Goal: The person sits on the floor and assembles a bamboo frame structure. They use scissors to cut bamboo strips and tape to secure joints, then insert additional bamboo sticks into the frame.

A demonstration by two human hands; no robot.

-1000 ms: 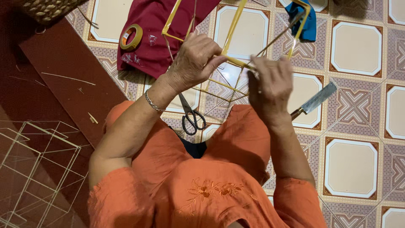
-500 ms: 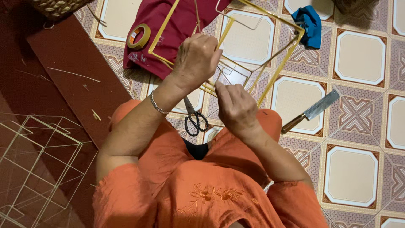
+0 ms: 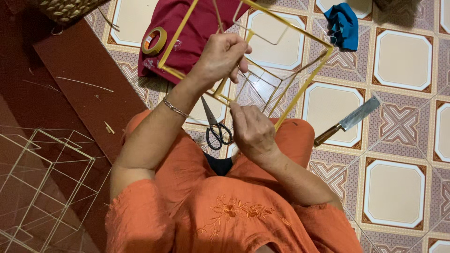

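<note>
Fingers of my left hand curl tight around a strip of the yellow bamboo frame, holding it up over my lap. My right hand sits lower, its fingertips pinched narrow on a thin strip at the frame's near corner. Black-handled scissors lie on the tiled floor just below the frame, a cleaver to the right. A tape roll rests on the red cloth.

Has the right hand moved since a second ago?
Yes. The right hand has dropped from the frame's upper edge toward the lap, now level with the scissors.
</note>
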